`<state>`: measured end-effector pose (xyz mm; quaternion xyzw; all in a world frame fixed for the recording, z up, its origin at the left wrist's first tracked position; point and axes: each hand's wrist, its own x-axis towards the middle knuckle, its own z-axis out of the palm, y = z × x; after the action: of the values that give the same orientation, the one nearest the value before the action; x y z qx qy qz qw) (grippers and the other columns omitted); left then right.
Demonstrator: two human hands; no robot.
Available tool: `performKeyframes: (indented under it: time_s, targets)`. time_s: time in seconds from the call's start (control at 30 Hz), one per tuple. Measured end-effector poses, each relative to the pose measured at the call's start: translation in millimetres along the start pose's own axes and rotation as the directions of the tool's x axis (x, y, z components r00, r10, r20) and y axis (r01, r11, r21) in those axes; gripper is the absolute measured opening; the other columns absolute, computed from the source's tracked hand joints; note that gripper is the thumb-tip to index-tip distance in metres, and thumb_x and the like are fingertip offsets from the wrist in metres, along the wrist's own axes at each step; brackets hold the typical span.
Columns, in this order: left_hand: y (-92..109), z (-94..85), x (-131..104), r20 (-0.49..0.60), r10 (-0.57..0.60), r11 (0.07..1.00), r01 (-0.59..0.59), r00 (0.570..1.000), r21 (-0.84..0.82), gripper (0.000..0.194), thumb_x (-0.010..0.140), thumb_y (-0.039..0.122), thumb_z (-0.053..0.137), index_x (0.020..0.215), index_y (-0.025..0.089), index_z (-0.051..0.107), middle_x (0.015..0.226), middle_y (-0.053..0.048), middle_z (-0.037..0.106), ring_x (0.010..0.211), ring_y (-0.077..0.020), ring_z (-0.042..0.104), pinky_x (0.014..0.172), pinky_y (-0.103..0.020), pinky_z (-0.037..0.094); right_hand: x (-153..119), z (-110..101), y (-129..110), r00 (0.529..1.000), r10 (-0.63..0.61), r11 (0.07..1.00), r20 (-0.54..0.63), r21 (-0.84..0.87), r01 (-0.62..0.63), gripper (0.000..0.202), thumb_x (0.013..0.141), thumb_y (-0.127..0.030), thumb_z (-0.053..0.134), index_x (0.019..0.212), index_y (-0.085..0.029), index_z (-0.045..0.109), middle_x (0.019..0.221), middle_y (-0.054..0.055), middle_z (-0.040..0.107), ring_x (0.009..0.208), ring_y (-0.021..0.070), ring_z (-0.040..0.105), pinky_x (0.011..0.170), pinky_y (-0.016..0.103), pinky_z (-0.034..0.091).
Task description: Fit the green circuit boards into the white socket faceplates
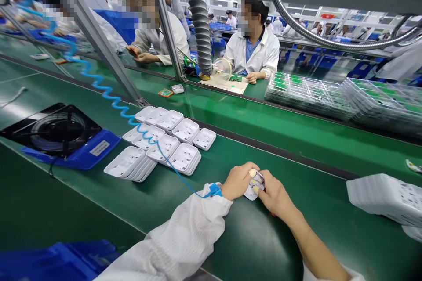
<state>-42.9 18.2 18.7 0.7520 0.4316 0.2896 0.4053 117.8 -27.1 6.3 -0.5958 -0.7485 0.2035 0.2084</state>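
Observation:
A small white plastic housing is between my two hands, low over the green bench. My left hand, with a blue wrist strap at its cuff, has its fingers closed on the housing's upper left side. From the right, my right hand grips the same housing, thumb across its face. Part of the housing is hidden by my fingers. A bit of orange shows beneath my right hand. Stacked white housings lie to the left of my hands.
More stacked white housings stand at the right. A black fan on a blue base lies left. A coiled blue cord crosses the bench. Beyond are clear trays, a metal post and several people in white coats.

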Motion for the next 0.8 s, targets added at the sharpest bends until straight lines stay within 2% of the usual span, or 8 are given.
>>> performKeyframes:
  time_s: [0.13,0.23,0.33,0.47,0.53,0.63,0.73,0.8]
  targets:
    - [-9.4,2.9,3.2,-0.114,-0.062,0.998,0.064,0.992,0.015,0.031,0.087,0.025,0.034,0.107,0.023,0.057,0.097,-0.002,0.065,0.088,-0.016,0.059,0.079,-0.027,0.045,16.9,-2.5,15.7,0.99,0.072,0.962,0.122,0.254,-0.101,0.025,0.07,-0.022,0.054,0.094,-0.021,0.051,0.079,-0.001,0.062,0.069,0.0158,0.057,0.061,0.026,0.042]
    - [-17.7,-2.7,5.9,-0.278,0.038,0.986,0.009,0.96,0.168,0.029,0.087,0.025,0.036,0.108,0.019,0.054,0.107,-0.007,0.061,0.101,-0.0192,0.054,0.089,-0.033,0.04,52.1,-26.7,42.7,0.965,0.216,0.883,0.148,0.392,-0.258,0.021,0.063,-0.025,0.061,0.083,-0.019,0.056,0.079,0.001,0.065,0.072,0.018,0.06,0.063,0.028,0.046]
    - [-23.1,-12.2,7.6,-0.355,0.1,0.94,0.028,0.93,0.34,0.025,0.085,0.021,0.04,0.105,0.018,0.055,0.111,-0.009,0.057,0.104,-0.0218,0.05,0.09,-0.038,0.039,92.3,-72.6,72.0,0.873,0.484,0.813,-0.061,0.4,-0.423,0.029,0.067,-0.032,0.061,0.089,-0.014,0.058,0.085,0.01,0.066,0.074,0.0214,0.062,0.063,0.031,0.048]
    - [-25.6,-25.0,9.9,-0.428,0.129,0.869,0.106,0.894,0.484,0.027,0.082,0.018,0.043,0.107,0.018,0.054,0.117,-0.011,0.053,0.11,-0.0251,0.046,0.09,-0.041,0.038,109.5,-108.2,90.2,0.785,0.489,0.87,-0.381,0.277,-0.408,0.056,0.076,-0.043,0.052,0.121,-0.01,0.045,0.118,0.022,0.052,0.101,0.028,0.055,0.08,0.039,0.044]
    - [-26.6,-32.1,12.9,-0.478,0.143,0.824,0.163,0.867,0.542,0.028,0.082,0.019,0.045,0.108,0.016,0.054,0.122,-0.014,0.049,0.116,-0.0278,0.042,0.094,-0.044,0.035,96.6,-93.0,86.2,0.846,0.33,0.944,-0.418,0.137,-0.301,0.059,0.076,-0.045,0.052,0.125,-0.014,0.043,0.122,0.019,0.05,0.107,0.0283,0.052,0.085,0.041,0.042]
    - [-31.6,-43.5,20.8,-0.552,0.14,0.748,0.277,0.822,0.603,0.029,0.081,0.022,0.047,0.107,0.012,0.055,0.132,-0.018,0.042,0.126,-0.0331,0.032,0.1,-0.05,0.028,62.7,-42.5,70.8,0.958,0.067,0.998,-0.278,0.024,-0.063,0.044,0.08,-0.039,0.047,0.118,-0.018,0.048,0.119,0.013,0.053,0.109,0.0249,0.051,0.087,0.042,0.043]
    - [-40.8,-52.5,29.3,-0.582,0.08,0.681,0.383,0.809,0.625,0.029,0.08,0.024,0.049,0.103,0.009,0.055,0.129,-0.022,0.044,0.128,-0.0372,0.029,0.102,-0.056,0.022,32.2,0.4,54.8,0.964,-0.045,0.992,-0.261,-0.126,0.012,0.034,0.082,-0.031,0.046,0.112,-0.017,0.052,0.124,0.013,0.05,0.113,0.0255,0.046,0.09,0.045,0.041]
    - [-45.9,-55.6,32.7,-0.579,0.056,0.659,0.406,0.813,0.633,0.028,0.08,0.022,0.047,0.103,0.009,0.055,0.123,-0.022,0.049,0.126,-0.0373,0.032,0.103,-0.06,0.018,20.7,12.4,47.1,0.963,-0.076,0.98,-0.258,-0.2,0.024,0.031,0.083,-0.028,0.045,0.112,-0.017,0.053,0.125,0.013,0.049,0.112,0.0257,0.045,0.089,0.044,0.041]
